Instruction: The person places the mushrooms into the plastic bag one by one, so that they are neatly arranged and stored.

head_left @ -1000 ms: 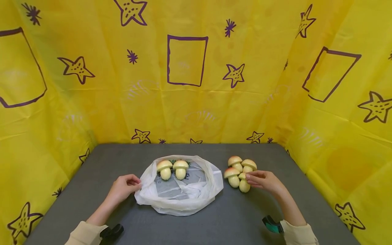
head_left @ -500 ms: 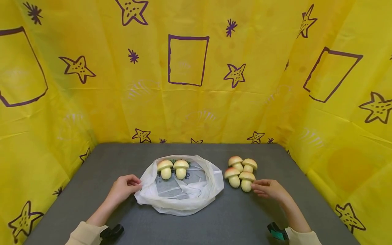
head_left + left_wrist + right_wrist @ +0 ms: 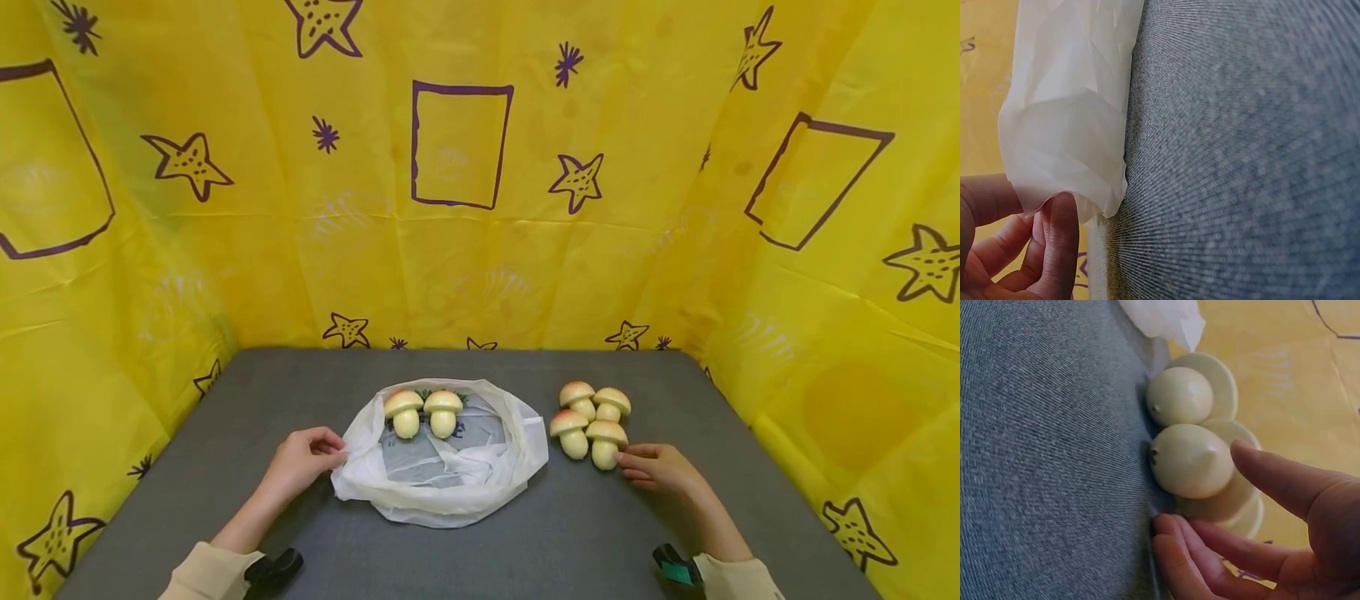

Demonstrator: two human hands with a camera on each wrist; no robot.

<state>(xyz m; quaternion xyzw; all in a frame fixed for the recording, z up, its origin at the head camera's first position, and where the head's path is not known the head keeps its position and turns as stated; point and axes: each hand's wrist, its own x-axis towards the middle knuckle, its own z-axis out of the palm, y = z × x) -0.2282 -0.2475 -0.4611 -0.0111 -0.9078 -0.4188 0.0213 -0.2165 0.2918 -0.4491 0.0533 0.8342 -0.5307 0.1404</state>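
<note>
A white plastic bag (image 3: 416, 500) lies on the table with its mouth spread wide. Two toy mushrooms (image 3: 406, 421) with tan caps sit inside, at its far side. My left hand (image 3: 300, 460) pinches the bag's left rim between thumb and fingers; the left wrist view shows the thin film (image 3: 1072, 119) caught there. Right of the bag, several more mushrooms (image 3: 576, 396) stand in a tight cluster. Beside the nearest one (image 3: 606, 443) is my right hand (image 3: 666, 471). In the right wrist view its thumb and fingers are spread apart near that mushroom's rounded stem (image 3: 1191, 461).
The dark grey table (image 3: 480, 562) has a yellow curtain (image 3: 450, 275) with purple stars and frames at its back and sides. A black strap device (image 3: 276, 568) shows at the left wrist, and one with green (image 3: 677, 568) at the right.
My right hand has drawn back slightly from the nearest mushroom toward the lower right, uncovering its cap. That mushroom has shifted a little to the right. My left hand keeps its place on the bag.
</note>
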